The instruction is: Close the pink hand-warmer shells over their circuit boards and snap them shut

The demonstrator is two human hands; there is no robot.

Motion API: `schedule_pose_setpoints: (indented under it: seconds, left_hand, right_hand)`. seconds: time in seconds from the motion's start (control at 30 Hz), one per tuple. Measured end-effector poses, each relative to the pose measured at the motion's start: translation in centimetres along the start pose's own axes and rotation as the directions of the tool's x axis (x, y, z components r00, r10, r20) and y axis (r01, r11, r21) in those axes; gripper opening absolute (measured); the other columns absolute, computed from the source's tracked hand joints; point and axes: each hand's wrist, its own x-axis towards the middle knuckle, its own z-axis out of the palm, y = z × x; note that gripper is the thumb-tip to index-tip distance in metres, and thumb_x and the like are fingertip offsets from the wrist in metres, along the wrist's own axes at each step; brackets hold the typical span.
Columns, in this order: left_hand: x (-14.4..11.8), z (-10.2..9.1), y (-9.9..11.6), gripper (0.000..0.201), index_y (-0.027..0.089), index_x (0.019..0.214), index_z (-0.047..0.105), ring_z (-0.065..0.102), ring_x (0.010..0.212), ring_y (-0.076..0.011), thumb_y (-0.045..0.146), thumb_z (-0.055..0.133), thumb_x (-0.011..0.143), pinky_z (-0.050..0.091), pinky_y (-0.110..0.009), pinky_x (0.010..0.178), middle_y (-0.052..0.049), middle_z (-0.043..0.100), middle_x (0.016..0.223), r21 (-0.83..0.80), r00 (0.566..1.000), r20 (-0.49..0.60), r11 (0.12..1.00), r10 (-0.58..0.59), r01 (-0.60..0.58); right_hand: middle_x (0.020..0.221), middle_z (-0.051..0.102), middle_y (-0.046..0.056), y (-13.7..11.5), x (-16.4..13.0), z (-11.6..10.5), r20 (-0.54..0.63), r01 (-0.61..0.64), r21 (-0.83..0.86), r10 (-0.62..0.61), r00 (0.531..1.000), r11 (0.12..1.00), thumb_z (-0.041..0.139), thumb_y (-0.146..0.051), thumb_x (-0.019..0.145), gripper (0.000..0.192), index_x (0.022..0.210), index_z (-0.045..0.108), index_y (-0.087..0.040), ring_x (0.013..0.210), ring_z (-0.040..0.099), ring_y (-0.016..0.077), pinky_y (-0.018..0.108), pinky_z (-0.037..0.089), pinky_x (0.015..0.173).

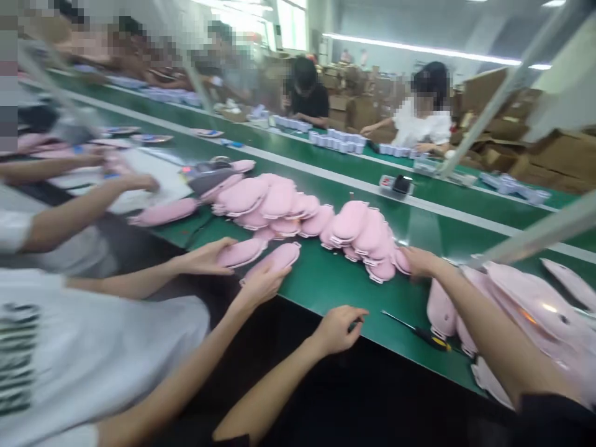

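My right hand [419, 262] reaches to the right end of a heap of pink oval plastic shells [349, 220], its fingers closed on one pink shell [401, 261]. My left hand [342, 329] hangs at the green table's front edge, fingers loosely curled with a gap to the thumb and nothing visible in it. Between my hands and a little right lies a screwdriver [437, 340] with a black and yellow handle. More pink shells [526, 304] are piled under and beside my right forearm.
At left, a co-worker's hands [263, 285] hold two pink shells [274, 259]. Another person's arm [88, 198] is farther left. A slanted pale post [549, 226] rises at right. White parts [338, 141] line the far side, where people sit. A small black-and-white device [401, 184] lies mid-table.
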Motion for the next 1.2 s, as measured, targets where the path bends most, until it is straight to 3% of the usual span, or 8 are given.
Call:
schedule_pose_setpoints:
  seconds: [0.13, 0.33, 0.47, 0.63, 0.83, 0.93, 1.03, 1.2]
  left_hand:
    - [-0.7, 2.6, -1.5, 0.028, 0.019, 0.123, 0.079, 0.080, 0.096, -0.0191, 0.045, 0.077, 0.112, 0.071, -0.039, 0.089, -0.006, 0.082, 0.110, 0.069, 1.000, -0.011, 0.997, 0.028, -0.027]
    - [-2.3, 3.5, -1.2, 0.023, 0.019, 0.127, 0.077, 0.079, 0.103, -0.0207, 0.038, 0.075, 0.114, 0.071, -0.041, 0.094, -0.007, 0.081, 0.116, 0.003, 0.994, -0.089, 0.998, 0.066, -0.066]
    - [-2.4, 3.8, -1.4, 0.022, 0.019, 0.123, 0.078, 0.079, 0.102, -0.0200, 0.039, 0.075, 0.113, 0.071, -0.039, 0.092, -0.007, 0.081, 0.115, -0.012, 0.991, -0.111, 0.997, 0.070, -0.072]
    - [-2.3, 4.4, -1.2, 0.021, 0.019, 0.120, 0.078, 0.078, 0.097, -0.0185, 0.039, 0.075, 0.114, 0.070, -0.036, 0.088, -0.005, 0.080, 0.110, 0.032, 0.989, -0.139, 0.999, 0.040, -0.036]
    - [-2.2, 4.3, -1.1, 0.013, 0.020, 0.116, 0.079, 0.078, 0.093, -0.0190, 0.030, 0.076, 0.110, 0.068, -0.035, 0.084, -0.005, 0.082, 0.104, 0.086, 0.989, -0.137, 0.995, 0.056, -0.044]
    - [-2.0, 4.4, -1.1, 0.016, 0.021, 0.116, 0.083, 0.081, 0.091, -0.0222, 0.021, 0.075, 0.102, 0.067, -0.036, 0.079, -0.006, 0.086, 0.098, 0.102, 0.989, -0.134, 0.994, 0.058, -0.044]
    - [-1.5, 4.6, -1.1, 0.022, 0.024, 0.115, 0.085, 0.082, 0.087, -0.0229, 0.020, 0.075, 0.096, 0.065, -0.036, 0.074, -0.004, 0.088, 0.096, 0.117, 0.991, -0.119, 0.992, 0.064, -0.050]
    - [-0.6, 5.0, -1.5, 0.021, 0.026, 0.111, 0.086, 0.081, 0.081, -0.0165, 0.026, 0.075, 0.094, 0.061, -0.030, 0.070, 0.001, 0.090, 0.097, 0.176, 0.995, -0.075, 0.983, 0.071, -0.056]
  right_hand:
    - [0.176, 0.066, 0.010, -2.2, 2.0, 0.9, 0.069, 0.085, -0.013, -0.084, 0.994, 0.996, 0.089, -0.061, 0.081, 0.060, 0.139, 0.081, -0.048, 0.162, 0.064, 0.0460, 0.056, 0.047, 0.136]
    - [0.163, 0.075, 0.016, 4.4, -6.1, -8.4, 0.213, 0.124, -0.150, -0.090, 0.973, 0.981, 0.080, -0.046, 0.086, 0.076, 0.161, 0.068, -0.033, 0.149, 0.073, 0.0439, 0.063, 0.058, 0.128]
    - [0.170, 0.069, 0.013, 2.6, -3.6, -11.7, 0.234, 0.238, -0.161, -0.198, 0.952, 0.958, 0.080, -0.026, 0.090, 0.086, 0.173, 0.057, -0.030, 0.161, 0.060, 0.0433, 0.062, 0.051, 0.135]
    - [0.174, 0.068, 0.004, -4.3, 9.0, -8.2, 0.314, 0.541, -0.099, -0.489, 0.814, 0.835, 0.068, -0.007, 0.097, 0.074, 0.166, 0.062, -0.035, 0.162, 0.056, 0.0372, 0.058, 0.051, 0.132]
    - [0.132, 0.089, 0.000, -10.1, 16.4, -1.4, 0.470, 0.563, -0.111, -0.456, 0.756, 0.819, 0.082, -0.004, 0.078, 0.053, 0.122, 0.083, -0.032, 0.120, 0.075, 0.0225, 0.037, 0.060, 0.101]
    - [0.120, 0.091, 0.002, -11.1, 16.0, -1.3, 0.460, 0.541, -0.125, -0.434, 0.774, 0.832, 0.076, -0.001, 0.085, 0.038, 0.108, 0.083, -0.031, 0.112, 0.076, 0.0223, 0.038, 0.059, 0.097]
    - [0.133, 0.089, 0.007, -11.3, 14.1, -3.8, 0.389, 0.551, -0.094, -0.479, 0.787, 0.829, 0.072, 0.002, 0.086, 0.044, 0.116, 0.083, -0.029, 0.126, 0.075, 0.0273, 0.042, 0.059, 0.107]
    - [0.141, 0.086, 0.009, -9.2, 4.4, -7.9, 0.142, 0.605, 0.041, -0.604, 0.784, 0.795, 0.059, -0.007, 0.103, 0.044, 0.137, 0.079, -0.026, 0.127, 0.078, 0.0298, 0.046, 0.061, 0.110]
